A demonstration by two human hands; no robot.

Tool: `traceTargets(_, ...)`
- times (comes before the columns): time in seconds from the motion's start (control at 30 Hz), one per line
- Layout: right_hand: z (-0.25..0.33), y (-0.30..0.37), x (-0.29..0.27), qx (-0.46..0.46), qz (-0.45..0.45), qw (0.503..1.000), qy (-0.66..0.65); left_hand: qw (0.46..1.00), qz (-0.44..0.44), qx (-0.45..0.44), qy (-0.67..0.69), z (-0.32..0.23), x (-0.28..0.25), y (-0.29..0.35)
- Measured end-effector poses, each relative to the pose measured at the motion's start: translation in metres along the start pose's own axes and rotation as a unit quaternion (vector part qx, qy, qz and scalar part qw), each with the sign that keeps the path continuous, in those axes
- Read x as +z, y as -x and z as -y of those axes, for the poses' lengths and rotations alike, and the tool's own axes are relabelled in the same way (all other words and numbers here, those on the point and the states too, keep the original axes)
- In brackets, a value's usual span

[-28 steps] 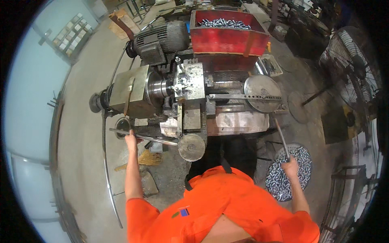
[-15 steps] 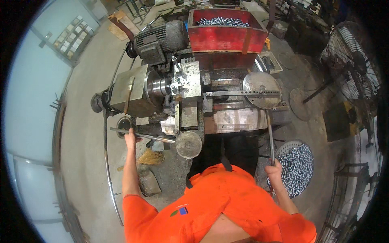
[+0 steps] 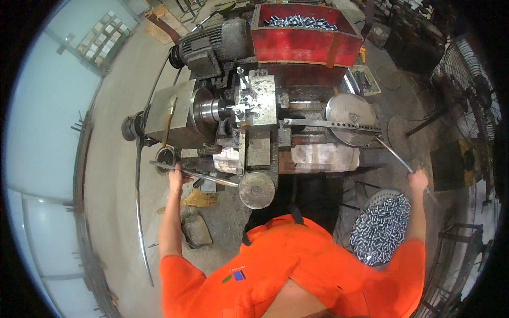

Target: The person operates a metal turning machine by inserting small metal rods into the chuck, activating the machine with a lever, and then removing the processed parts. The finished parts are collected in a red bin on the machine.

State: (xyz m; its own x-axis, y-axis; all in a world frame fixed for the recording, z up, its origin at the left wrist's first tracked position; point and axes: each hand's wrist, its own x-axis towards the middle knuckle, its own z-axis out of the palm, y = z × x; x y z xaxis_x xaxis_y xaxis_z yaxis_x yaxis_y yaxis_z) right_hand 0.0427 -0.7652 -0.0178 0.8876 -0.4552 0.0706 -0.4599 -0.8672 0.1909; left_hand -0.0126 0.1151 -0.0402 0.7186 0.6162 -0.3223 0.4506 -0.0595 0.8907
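Note:
A small lathe (image 3: pixel 260 108) stands in front of me, with a round chuck at its left and a metal tool block in the middle. My left hand (image 3: pixel 177 179) is closed round a long steel lever (image 3: pixel 209 177), which ends at a round disc (image 3: pixel 256 190) on the near side of the lathe. On the right, my right hand (image 3: pixel 418 180) grips the end of another steel lever (image 3: pixel 394 152). That one reaches up to a large round plate (image 3: pixel 351 114), crossed by a perforated flat bar (image 3: pixel 313 123).
A red bin (image 3: pixel 305 45) of metal pieces sits behind the lathe, beside an electric motor (image 3: pixel 214 45). At lower right stands a round basket (image 3: pixel 380 228) heaped with small metal parts. A fan (image 3: pixel 469 85) is far right; a straw brush (image 3: pixel 200 199) lies below the left lever.
My right hand has swung its lever outward to the right and up, away from the basket. The left hand still grips its lever. The whole view has shifted slightly.

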Motion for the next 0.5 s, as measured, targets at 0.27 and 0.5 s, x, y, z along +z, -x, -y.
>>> traceTargets(0.27,0.083,0.051,0.002,-0.090,-0.224,0.954,-0.178,0.999,-0.015,-0.028,0.024,0.051,-0.040,0.000)
traceTargets(0.5,0.119,0.173,0.042,-0.111,0.038,0.946,-0.304,0.766,0.081,0.156,-0.618,0.097,0.020,-0.006)
